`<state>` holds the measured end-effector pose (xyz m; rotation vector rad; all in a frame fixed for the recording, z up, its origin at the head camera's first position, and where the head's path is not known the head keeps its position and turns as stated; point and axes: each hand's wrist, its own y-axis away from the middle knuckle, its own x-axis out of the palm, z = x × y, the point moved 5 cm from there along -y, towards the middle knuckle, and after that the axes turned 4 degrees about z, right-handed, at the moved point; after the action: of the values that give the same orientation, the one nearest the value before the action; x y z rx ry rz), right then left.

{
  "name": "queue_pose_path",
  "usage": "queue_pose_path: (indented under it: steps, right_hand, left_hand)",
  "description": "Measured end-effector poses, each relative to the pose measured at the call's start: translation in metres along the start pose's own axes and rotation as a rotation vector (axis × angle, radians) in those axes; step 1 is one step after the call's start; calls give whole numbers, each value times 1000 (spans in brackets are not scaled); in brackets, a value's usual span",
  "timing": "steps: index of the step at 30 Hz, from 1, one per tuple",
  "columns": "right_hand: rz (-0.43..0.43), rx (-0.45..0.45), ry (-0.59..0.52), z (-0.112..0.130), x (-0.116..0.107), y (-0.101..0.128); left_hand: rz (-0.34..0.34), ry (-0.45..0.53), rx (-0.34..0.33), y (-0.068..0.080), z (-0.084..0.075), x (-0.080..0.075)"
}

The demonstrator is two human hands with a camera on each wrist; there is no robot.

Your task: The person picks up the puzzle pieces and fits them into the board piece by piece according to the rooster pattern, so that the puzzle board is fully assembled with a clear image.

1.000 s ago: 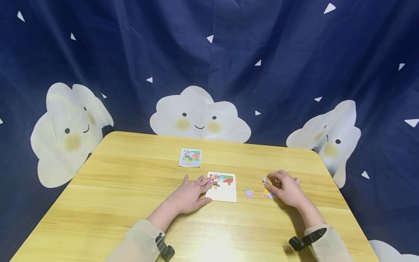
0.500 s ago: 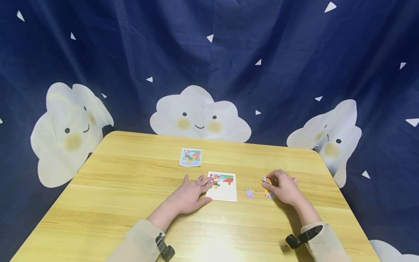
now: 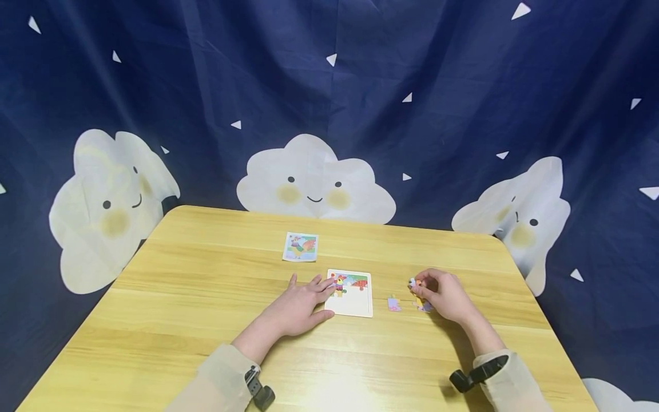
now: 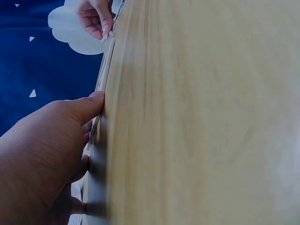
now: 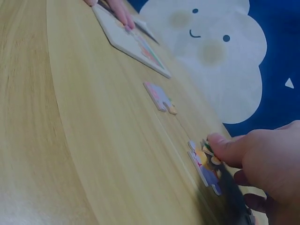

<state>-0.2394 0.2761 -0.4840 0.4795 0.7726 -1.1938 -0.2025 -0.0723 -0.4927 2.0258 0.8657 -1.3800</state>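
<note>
Hands: right hand [image 3: 444, 295] half-hiding pinched puzzle piece [image 3: 415, 282].

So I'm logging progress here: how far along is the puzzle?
Early on. The puzzle tray has pieces along its top edge only; the rest is bare. The left hand rests on the tray's left edge, and the right hand pinches a piece. Left: a loose piece lies between tray and right hand, another under that hand.

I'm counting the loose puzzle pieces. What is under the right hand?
The right hand pinches one piece at its fingertips. Another loose piece lies on the table partly beneath its fingers. Anything further under the palm is covered. A separate piece lies clear, beside it.
</note>
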Motion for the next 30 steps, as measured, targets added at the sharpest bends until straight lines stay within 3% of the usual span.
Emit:
queue_pose_path:
  steps: [12,23,30]
  right_hand:
    - [-35,-52,-110,7,2,0]
    - [36,-2,-322,15,11,-3]
    - [101,20,-377,21,16,-4]
  left_hand:
    - [-7,1,-1,0,0,2]
    - [-17,5,9,0,0,2]
    - [-16,1,5,-1,1,3]
